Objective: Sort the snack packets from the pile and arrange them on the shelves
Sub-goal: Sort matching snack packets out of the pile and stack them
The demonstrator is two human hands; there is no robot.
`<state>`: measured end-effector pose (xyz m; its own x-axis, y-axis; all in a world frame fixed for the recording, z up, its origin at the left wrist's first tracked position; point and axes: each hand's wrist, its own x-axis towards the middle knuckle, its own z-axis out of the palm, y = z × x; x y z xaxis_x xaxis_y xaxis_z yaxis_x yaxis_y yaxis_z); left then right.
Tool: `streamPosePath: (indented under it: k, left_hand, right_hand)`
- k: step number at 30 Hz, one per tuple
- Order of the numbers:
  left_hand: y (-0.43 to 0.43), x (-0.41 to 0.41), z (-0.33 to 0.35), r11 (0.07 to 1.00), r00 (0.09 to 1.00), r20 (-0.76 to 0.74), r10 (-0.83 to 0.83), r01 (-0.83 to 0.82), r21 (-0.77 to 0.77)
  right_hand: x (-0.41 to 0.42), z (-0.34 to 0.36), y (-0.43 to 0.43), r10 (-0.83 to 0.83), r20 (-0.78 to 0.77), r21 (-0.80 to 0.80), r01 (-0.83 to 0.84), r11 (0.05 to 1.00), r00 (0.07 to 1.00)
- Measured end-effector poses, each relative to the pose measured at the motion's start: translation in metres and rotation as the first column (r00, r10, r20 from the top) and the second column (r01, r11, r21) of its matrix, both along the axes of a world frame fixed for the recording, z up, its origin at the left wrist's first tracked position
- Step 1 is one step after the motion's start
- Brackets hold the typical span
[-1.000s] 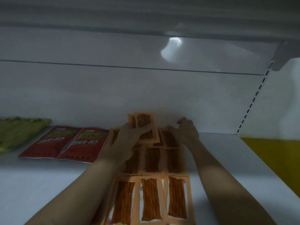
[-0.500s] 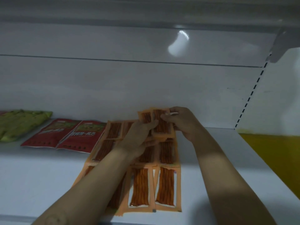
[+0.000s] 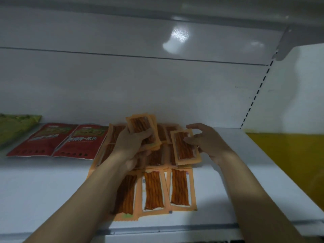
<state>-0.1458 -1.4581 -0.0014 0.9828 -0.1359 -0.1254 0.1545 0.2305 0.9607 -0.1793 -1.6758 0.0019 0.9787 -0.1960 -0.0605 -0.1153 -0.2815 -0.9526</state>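
Several orange snack packets [image 3: 152, 190] with brown sticks inside lie in rows on the white shelf [image 3: 43, 190]. My left hand [image 3: 133, 142] grips a small stack of the same orange packets [image 3: 140, 125] above the rows. My right hand [image 3: 206, 139] pinches a single orange packet [image 3: 184, 148] by its right edge, just above the right column of the middle row. Two red packets [image 3: 57, 139] lie flat to the left of the orange ones. A green packet [image 3: 15, 125] lies at the far left.
The shelf's white back panel [image 3: 157, 93] rises close behind the packets. Another shelf [image 3: 157, 13] hangs overhead, with its bracket [image 3: 289, 42] at the upper right. A yellow surface [image 3: 287, 158] lies beyond the shelf's right end. Bare shelf stretches to the right of the orange rows.
My right hand has pulled one orange packet off the stack and carried it right and down. My left hand keeps hold of the stack. The view has shifted slightly.
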Motion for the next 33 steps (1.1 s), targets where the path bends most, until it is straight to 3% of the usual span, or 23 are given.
streamPosePath:
  k: [5, 7, 9, 11, 14, 16, 19, 23, 27, 29, 33]
  left_hand:
    - [0.015, -0.004, -0.007, 1.0, 0.999, -0.047, -0.01, 0.01, 0.014]
    - [0.022, -0.006, -0.008, 1.0, 0.999, -0.043, -0.017, 0.017, 0.012]
    - [0.027, -0.008, -0.007, 1.0, 0.999, -0.042, -0.011, 0.011, 0.0]
    - [0.03, -0.01, -0.007, 0.999, 1.0, -0.027, -0.012, 0.011, -0.034]
    - [0.031, -0.016, -0.004, 0.998, 0.997, 0.04, -0.06, 0.061, -0.029]
    - [0.032, -0.022, 0.0, 0.992, 0.988, 0.093, -0.122, 0.124, -0.008]
    - [0.042, -0.025, 0.002, 0.976, 0.966, 0.138, -0.217, 0.219, 0.001]
    - [0.063, -0.022, 0.005, 0.955, 0.959, 0.034, -0.28, 0.282, -0.094]
    - [0.082, -0.017, 0.003, 0.979, 0.978, -0.049, -0.201, 0.2, -0.03]
    - [0.092, -0.015, 0.002, 0.987, 0.985, -0.055, -0.163, 0.163, -0.013]
    - [0.107, -0.013, -0.001, 0.988, 0.988, -0.034, -0.153, 0.153, -0.01]
  right_hand:
    - [0.007, -0.021, 0.016, -0.124, -0.01, -0.301, 0.116, 0.947, 0.992]
    - [0.001, -0.02, 0.023, -0.177, -0.018, -0.523, 0.142, 0.84, 0.984]
    - [-0.005, -0.015, 0.03, -0.22, 0.05, -0.624, 0.203, 0.754, 0.974]
    - [-0.009, -0.004, 0.042, -0.201, 0.182, -0.548, 0.269, 0.792, 0.963]
    - [-0.01, 0.019, 0.075, -0.03, 0.154, -0.249, 0.069, 0.966, 0.988]
    - [-0.009, 0.026, 0.096, 0.043, 0.142, -0.164, -0.019, 0.986, 0.989]
    - [-0.005, 0.029, 0.108, 0.003, 0.183, -0.089, 0.014, 0.996, 0.983]
    - [-0.001, 0.026, 0.108, -0.093, 0.214, -0.012, 0.098, 0.995, 0.972]
    - [0.003, 0.017, 0.1, -0.16, 0.187, -0.074, 0.176, 0.982, 0.969]
    - [0.002, 0.006, 0.097, -0.156, 0.149, -0.238, 0.188, 0.953, 0.976]
    - [0.003, -0.013, 0.101, -0.195, 0.102, -0.564, 0.218, 0.796, 0.975]
